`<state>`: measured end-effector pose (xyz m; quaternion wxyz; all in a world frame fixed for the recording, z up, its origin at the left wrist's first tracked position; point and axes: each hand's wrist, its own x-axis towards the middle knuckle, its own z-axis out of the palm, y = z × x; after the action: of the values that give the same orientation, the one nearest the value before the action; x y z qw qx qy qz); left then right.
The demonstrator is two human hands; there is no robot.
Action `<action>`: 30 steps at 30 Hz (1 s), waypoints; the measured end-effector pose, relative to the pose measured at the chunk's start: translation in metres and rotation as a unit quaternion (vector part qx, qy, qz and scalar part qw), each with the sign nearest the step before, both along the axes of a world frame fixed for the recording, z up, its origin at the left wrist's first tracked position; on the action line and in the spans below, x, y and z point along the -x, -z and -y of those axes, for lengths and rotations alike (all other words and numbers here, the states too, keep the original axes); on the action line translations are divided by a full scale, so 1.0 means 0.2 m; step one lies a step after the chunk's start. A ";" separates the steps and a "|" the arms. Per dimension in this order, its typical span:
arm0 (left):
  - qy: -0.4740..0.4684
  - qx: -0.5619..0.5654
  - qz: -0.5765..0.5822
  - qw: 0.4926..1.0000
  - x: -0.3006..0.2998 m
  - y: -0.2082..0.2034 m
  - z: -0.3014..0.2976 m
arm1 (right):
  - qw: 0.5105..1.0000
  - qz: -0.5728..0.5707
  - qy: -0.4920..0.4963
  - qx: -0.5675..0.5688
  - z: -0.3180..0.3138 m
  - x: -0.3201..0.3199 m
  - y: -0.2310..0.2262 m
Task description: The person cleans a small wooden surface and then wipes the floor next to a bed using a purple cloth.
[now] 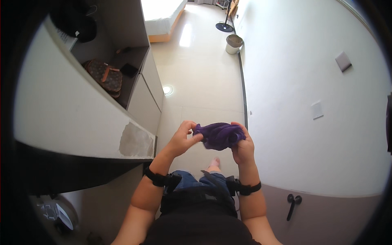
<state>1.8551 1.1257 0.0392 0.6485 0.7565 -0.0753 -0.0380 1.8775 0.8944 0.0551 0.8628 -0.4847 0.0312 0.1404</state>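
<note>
A crumpled purple cloth (220, 135) is stretched between my two hands, held out in front of my body above the floor. My left hand (183, 139) pinches its left end, thumb below and fingers above. At the right end, my right hand (243, 147) grips the bunched fabric, with its fingers partly behind the folds. The cloth is twisted and gathered, so what sort of piece it is cannot be made out.
To the left, an open cabinet shelf (136, 55) holds a brown patterned bag (105, 76) and a black cap-like item (79, 26). A white wall (286, 81) runs along the right. Farther off are a bed (163, 20), a waste bin (234, 44) and a stand base (224, 27). A door handle (292, 206) is at lower right.
</note>
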 end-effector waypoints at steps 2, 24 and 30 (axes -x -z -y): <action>0.042 -0.134 0.114 0.983 -0.10 0.01 0.02 | 0.999 -0.014 0.006 -0.050 0.01 -0.14 0.01; -0.184 -0.263 0.143 0.936 -1.15 0.07 0.39 | 0.945 -0.119 -0.241 -0.186 0.14 -1.52 0.18; -0.073 -0.312 -0.004 0.947 -1.51 0.22 0.32 | 0.966 -0.092 -0.226 -0.083 0.08 -1.80 0.20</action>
<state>2.1567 1.0618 -0.0056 0.3815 0.9243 -0.0016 -0.0147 2.2376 0.8784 0.0146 0.8395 -0.3906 -0.0120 0.3775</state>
